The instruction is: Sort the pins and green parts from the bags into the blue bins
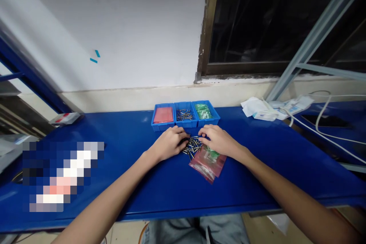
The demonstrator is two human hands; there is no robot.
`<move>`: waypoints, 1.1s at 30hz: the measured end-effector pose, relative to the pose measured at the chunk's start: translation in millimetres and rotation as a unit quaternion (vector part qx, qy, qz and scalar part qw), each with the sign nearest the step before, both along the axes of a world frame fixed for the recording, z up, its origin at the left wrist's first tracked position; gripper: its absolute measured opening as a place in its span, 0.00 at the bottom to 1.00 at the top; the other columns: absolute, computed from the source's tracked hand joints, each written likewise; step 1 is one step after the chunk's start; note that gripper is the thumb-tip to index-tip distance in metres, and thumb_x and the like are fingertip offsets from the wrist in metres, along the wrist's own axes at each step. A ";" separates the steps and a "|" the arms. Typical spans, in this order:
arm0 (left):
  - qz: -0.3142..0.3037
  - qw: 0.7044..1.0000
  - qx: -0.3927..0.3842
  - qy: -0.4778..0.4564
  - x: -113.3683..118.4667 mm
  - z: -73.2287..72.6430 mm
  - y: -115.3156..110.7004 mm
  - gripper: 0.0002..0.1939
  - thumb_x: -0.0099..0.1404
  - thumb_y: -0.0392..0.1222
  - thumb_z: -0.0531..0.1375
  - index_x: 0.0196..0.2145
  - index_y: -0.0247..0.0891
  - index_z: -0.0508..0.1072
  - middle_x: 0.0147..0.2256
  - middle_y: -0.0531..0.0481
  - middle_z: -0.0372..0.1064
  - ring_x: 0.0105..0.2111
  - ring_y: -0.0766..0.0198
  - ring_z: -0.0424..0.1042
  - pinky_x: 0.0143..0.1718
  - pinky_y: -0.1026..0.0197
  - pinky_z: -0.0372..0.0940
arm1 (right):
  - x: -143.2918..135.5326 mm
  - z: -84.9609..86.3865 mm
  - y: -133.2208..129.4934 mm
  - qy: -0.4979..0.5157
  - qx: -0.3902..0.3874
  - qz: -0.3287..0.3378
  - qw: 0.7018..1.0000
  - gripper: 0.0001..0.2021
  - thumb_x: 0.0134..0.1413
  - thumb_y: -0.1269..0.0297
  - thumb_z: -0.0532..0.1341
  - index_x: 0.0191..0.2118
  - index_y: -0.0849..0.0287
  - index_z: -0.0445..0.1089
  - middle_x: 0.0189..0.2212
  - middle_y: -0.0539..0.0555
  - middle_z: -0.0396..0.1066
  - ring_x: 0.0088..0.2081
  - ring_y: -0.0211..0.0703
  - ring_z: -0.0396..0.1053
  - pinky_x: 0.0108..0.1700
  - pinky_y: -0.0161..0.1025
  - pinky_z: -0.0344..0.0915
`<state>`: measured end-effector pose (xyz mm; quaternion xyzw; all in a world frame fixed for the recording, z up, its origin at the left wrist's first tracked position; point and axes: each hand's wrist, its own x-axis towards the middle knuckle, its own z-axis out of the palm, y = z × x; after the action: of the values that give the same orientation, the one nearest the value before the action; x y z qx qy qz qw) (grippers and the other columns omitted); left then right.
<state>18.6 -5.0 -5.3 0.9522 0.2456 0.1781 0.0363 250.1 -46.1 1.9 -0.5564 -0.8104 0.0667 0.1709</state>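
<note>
Metal pieces [194, 145], slim and screw-like, lie in a loose heap on the blue bench [243, 192], between the two hands. How far along: part way, as a judgement. This heap is out on the bench, and more similar pieces [185, 115] sit in the middle bin [186, 124], near 11 o'clock from the heap. No finished count or set can be made out; the heap is unsorted, pieces crossing at all angles. Left bin [163, 127], 10 to 11 o'clock, has pink bags [164, 115]; right bin [211, 122], 1 o'clock, has green packets [203, 111].

Left hand [170, 143] at 9 o'clock, fingers curled at the heap's edge; right hand [219, 140] at 3 o'clock, fingers bent by the heap. Cannot tell if either pinches a piece. Loose pink bags [206, 164] at 4 to 5 o'clock, something green by them, partly under the right hand.

Look: shiny, silvery to brassy, some dark; exact type too small to tell.
</note>
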 end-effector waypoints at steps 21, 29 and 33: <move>0.003 0.999 0.005 -0.036 7.7 -1.8 -6.0 0.10 0.73 0.35 0.52 0.48 0.37 0.71 0.39 0.46 0.72 0.40 0.59 0.70 0.41 0.58 0.61 | -10.9 -5.4 2.3 0.039 0.041 0.057 0.997 0.06 0.62 0.71 0.57 0.41 0.57 0.71 0.37 0.54 0.71 0.42 0.46 0.68 0.45 0.42 0.62; 0.020 0.999 0.032 -0.032 -2.8 -0.9 -0.1 0.12 0.71 0.31 0.52 0.48 0.38 0.72 0.39 0.45 0.74 0.40 0.58 0.71 0.41 0.56 0.60 | -11.7 1.8 -2.4 0.070 0.049 0.056 0.995 0.07 0.64 0.71 0.56 0.44 0.58 0.70 0.39 0.55 0.72 0.43 0.46 0.68 0.47 0.43 0.63; 0.039 0.999 0.000 -0.034 0.8 -1.6 0.8 0.11 0.71 0.32 0.53 0.46 0.38 0.72 0.38 0.46 0.74 0.41 0.59 0.72 0.42 0.57 0.61 | -17.4 -0.2 -6.7 0.079 0.049 0.075 0.993 0.08 0.63 0.72 0.56 0.46 0.57 0.69 0.41 0.55 0.72 0.45 0.46 0.68 0.48 0.43 0.63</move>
<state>19.5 -4.2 -7.0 0.9351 0.2817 0.2116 0.0379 232.6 -52.8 1.7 -0.4782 -0.8359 0.0833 0.2561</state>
